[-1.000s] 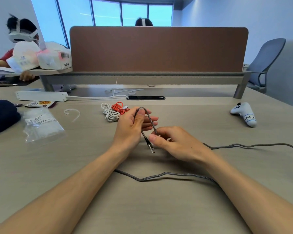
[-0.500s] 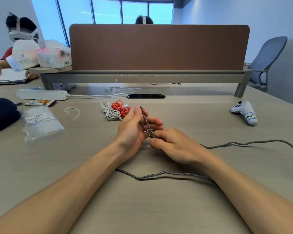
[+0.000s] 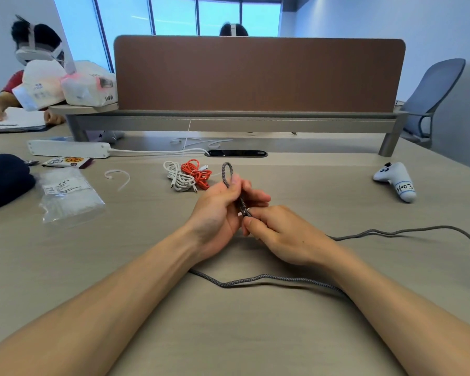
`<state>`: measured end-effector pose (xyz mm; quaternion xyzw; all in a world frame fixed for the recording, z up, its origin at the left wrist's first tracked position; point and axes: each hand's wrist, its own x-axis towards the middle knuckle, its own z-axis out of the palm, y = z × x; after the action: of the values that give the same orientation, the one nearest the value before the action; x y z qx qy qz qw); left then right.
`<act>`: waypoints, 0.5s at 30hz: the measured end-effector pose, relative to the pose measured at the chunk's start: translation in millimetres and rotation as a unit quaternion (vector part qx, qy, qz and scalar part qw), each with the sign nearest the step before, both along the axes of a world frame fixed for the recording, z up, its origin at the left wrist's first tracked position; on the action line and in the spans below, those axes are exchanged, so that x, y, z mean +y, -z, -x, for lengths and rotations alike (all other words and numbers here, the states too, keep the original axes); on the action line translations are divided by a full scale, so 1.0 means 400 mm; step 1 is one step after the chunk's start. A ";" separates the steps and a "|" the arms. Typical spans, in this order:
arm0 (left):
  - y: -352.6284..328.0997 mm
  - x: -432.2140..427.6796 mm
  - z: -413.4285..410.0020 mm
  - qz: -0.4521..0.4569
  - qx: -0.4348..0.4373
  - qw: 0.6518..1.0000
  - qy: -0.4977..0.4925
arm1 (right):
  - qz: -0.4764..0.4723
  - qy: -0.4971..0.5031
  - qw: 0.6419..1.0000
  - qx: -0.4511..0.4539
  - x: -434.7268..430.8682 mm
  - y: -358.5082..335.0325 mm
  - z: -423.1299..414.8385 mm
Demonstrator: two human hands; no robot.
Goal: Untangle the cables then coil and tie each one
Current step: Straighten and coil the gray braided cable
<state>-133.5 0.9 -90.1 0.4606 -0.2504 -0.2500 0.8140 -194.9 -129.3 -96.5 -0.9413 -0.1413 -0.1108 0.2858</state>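
We judge the job to be at an early stage. The grey cable (image 3: 226,172) lies apart from the other two, so for this one the untangling looks done and the coiling has only begun. Our left grip (image 3: 217,210) is clenched on a doubled length of it between thumb and fingers, with one narrow loop standing up above the thumb. Our right grip (image 3: 280,234) pinches the same cable at the low end of that fold, touching the left. The rest of the cable is loose on the worktop (image 3: 310,191). One run trails off to the right and bends at the frame edge, and another passes beneath both forearms. Nearly all of its length has yet to be wound, and no tie is on it.

The white cable (image 3: 178,177) and orange cable (image 3: 197,172) sit in one heap just beyond the left grip, touching each other. We cannot tell whether they are coiled and tied or only bunched, nor whether they are clear of one another. A loose tie (image 3: 117,176) lies to the left of them, near a clear bag (image 3: 68,196) whose contents are too blurred to name.

The grey cable's plug is hidden inside our hands. Its far part is cut off at the right edge, so we cannot tell how much is left to wind.
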 end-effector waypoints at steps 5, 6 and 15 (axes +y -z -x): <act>-0.002 -0.001 -0.022 0.021 -0.021 0.993 -0.116 | -0.027 -0.008 0.999 -0.025 -0.013 -0.006 -0.002; -0.003 0.002 -0.032 0.022 -0.014 0.989 -0.146 | -0.016 -0.001 1.000 -0.023 -0.020 -0.009 0.000; -0.022 0.056 -0.093 -0.007 0.015 0.976 -0.217 | -0.031 0.036 0.999 -0.005 -0.084 -0.037 0.020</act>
<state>-96.1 23.2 -81.1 0.5057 -0.1303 -0.0759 0.8494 -202.9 -162.8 -81.6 -0.9359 -0.1058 -0.1303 0.3096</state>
